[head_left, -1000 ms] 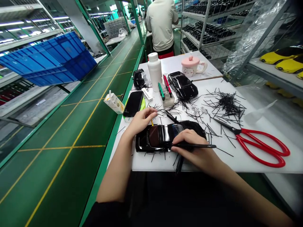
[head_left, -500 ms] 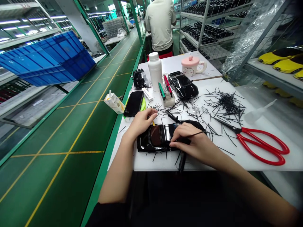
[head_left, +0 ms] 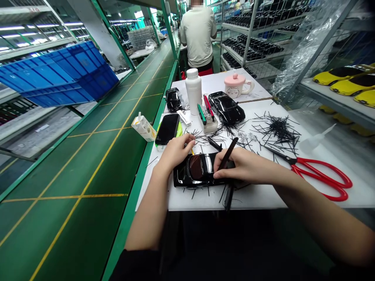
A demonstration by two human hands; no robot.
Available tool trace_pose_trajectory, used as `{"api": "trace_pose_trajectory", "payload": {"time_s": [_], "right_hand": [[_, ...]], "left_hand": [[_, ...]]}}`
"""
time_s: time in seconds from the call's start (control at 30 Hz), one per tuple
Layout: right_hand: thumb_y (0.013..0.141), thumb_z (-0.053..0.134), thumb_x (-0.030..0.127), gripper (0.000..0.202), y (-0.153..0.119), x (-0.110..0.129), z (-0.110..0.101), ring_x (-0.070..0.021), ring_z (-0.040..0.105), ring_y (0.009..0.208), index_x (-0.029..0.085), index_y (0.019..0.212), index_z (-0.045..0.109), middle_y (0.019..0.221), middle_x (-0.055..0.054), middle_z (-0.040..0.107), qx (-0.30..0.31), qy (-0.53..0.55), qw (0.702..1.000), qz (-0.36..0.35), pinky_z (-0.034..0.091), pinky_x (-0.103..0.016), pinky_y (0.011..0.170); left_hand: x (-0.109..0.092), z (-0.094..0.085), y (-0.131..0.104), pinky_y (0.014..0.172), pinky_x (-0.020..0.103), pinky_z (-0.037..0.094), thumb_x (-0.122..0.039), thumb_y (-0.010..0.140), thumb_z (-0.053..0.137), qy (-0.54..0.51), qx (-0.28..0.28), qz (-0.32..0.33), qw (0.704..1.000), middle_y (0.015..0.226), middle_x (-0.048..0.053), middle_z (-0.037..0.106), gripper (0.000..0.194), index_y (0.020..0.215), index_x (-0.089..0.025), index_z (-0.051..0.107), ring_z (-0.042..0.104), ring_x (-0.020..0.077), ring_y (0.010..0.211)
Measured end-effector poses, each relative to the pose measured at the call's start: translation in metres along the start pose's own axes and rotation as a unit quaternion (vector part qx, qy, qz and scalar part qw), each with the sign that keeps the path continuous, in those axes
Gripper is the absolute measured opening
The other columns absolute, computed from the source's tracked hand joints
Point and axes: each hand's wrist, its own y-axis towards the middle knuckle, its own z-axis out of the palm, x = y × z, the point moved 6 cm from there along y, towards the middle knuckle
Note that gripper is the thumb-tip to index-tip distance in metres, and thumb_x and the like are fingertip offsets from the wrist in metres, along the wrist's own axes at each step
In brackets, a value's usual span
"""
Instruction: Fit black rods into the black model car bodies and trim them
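A glossy black model car (head_left: 187, 175) with a brown-tinted windscreen lies in front of me on the white tabletop. My left hand (head_left: 177, 150) is at its far left corner, fingers loosely bent with a gap to the thumb; a small yellow piece shows just below the fingertips. My right hand (head_left: 238, 166) is over the car's roof and side, pinching slim black tweezers (head_left: 229, 153) whose blunt end slants up and right. The tips are hidden by my fingers. Black doors stick out on both sides of the car, the near one (head_left: 229, 197) at the table edge.
Red-handled scissors (head_left: 322, 171) and a pile of black strips (head_left: 279, 130) lie right. Beyond stand a pen holder (head_left: 210, 125), white bottle (head_left: 193, 91), second black car (head_left: 226, 107), pink-lidded mug (head_left: 234, 86) and phone (head_left: 168, 128). A green conveyor (head_left: 88, 168) runs left; a person (head_left: 197, 37) sits ahead.
The tweezers in my right hand have swung from lying back across the hand to pointing upward. My left hand stays by the car's corner. The view has shifted slightly.
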Motion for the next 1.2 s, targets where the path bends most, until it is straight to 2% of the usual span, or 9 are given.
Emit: {"api": "trace_pose_trajectory", "payload": {"time_s": [0.17,0.3,0.43,0.57,0.7,0.83,0.9,1.0,1.2], "right_hand": [[0.086,0.069,0.035,0.018,-0.009,-0.006,-0.004,-0.0131,0.058,0.07,0.017,0.083,0.067,0.075,0.001,0.065,0.018,0.153,0.988,0.016,0.043,-0.023,0.062],[0.081,0.075,0.045,0.029,-0.015,-0.019,-0.006,-0.0132,0.057,0.068,0.017,0.079,0.066,0.073,0.0,0.064,-0.017,0.255,0.966,0.044,0.042,-0.024,0.06],[0.077,0.08,0.045,0.032,-0.016,-0.028,0.0,-0.0132,0.058,0.068,0.017,0.075,0.066,0.074,-0.002,0.067,-0.03,0.32,0.945,0.054,0.042,-0.024,0.062],[0.079,0.08,0.041,0.028,-0.022,-0.032,0.004,-0.0143,0.059,0.073,0.017,0.077,0.064,0.079,-0.003,0.068,-0.027,0.338,0.939,0.053,0.042,-0.025,0.066],[0.087,0.069,0.048,0.035,-0.048,-0.037,-0.023,-0.0144,0.052,0.065,0.02,0.071,0.057,0.069,-0.001,0.059,-0.085,0.349,0.933,0.008,0.039,-0.028,0.062],[0.093,0.05,0.061,0.047,-0.085,-0.066,-0.061,-0.016,0.044,0.057,0.022,0.066,0.049,0.061,0.0,0.049,-0.192,0.165,0.961,0.111,0.034,-0.03,0.055],[0.094,0.046,0.06,0.044,-0.098,-0.084,-0.066,-0.0199,0.053,0.066,0.022,0.073,0.055,0.07,-0.004,0.058,-0.168,-0.027,0.964,0.202,0.038,-0.032,0.061],[0.097,0.039,0.05,0.038,-0.103,-0.106,-0.058,-0.0255,0.06,0.073,0.022,0.078,0.057,0.078,-0.008,0.066,-0.078,-0.236,0.93,0.27,0.038,-0.035,0.064],[0.096,0.042,0.045,0.032,-0.08,-0.112,-0.075,-0.0243,0.062,0.073,0.023,0.081,0.06,0.082,-0.007,0.069,-0.08,-0.306,0.914,0.255,0.038,-0.032,0.061]], "left_hand": [[-0.046,-0.028,-0.046,0.094,0.035,0.048,-0.019,0.09,0.052,-0.008,-0.061,0.045,0.997,0.107,0.003,0.071,0.017,0.104,-0.023,0.061,0.065,0.0221,0.104],[-0.082,-0.008,-0.093,0.085,0.033,0.051,-0.017,0.087,0.059,-0.022,-0.006,0.133,0.991,0.1,0.004,0.068,0.018,0.103,-0.024,0.056,0.064,0.0218,0.097],[-0.083,0.015,-0.109,0.077,0.034,0.051,-0.011,0.088,0.06,0.013,-0.061,0.17,0.984,0.094,0.005,0.068,0.014,0.098,-0.019,0.055,0.061,0.0224,0.091],[-0.074,0.02,-0.111,0.07,0.031,0.046,-0.008,0.091,0.058,0.008,-0.145,0.206,0.968,0.084,0.001,0.069,0.011,0.093,-0.019,0.056,0.059,0.0179,0.078],[-0.068,0.023,-0.109,0.071,0.03,0.046,-0.004,0.089,0.057,-0.044,-0.151,0.206,0.966,0.083,0.001,0.068,0.016,0.088,-0.019,0.055,0.058,0.0167,0.079],[-0.062,0.026,-0.109,0.073,0.028,0.047,-0.002,0.087,0.06,-0.117,-0.167,0.198,0.959,0.083,0.001,0.067,0.02,0.086,-0.02,0.052,0.059,0.0148,0.079],[-0.061,0.027,-0.11,0.072,0.028,0.047,-0.001,0.086,0.061,-0.123,-0.196,0.204,0.951,0.083,0.0,0.067,0.022,0.084,-0.02,0.05,0.059,0.0139,0.078],[-0.061,0.029,-0.111,0.071,0.027,0.046,0.001,0.083,0.062,-0.102,-0.238,0.219,0.941,0.081,0.0,0.068,0.025,0.081,-0.02,0.049,0.059,0.0136,0.076],[-0.06,0.031,-0.114,0.067,0.025,0.046,0.0,0.082,0.062,-0.09,-0.272,0.228,0.931,0.079,0.0,0.068,0.025,0.084,-0.02,0.047,0.06,0.0116,0.069]]}}
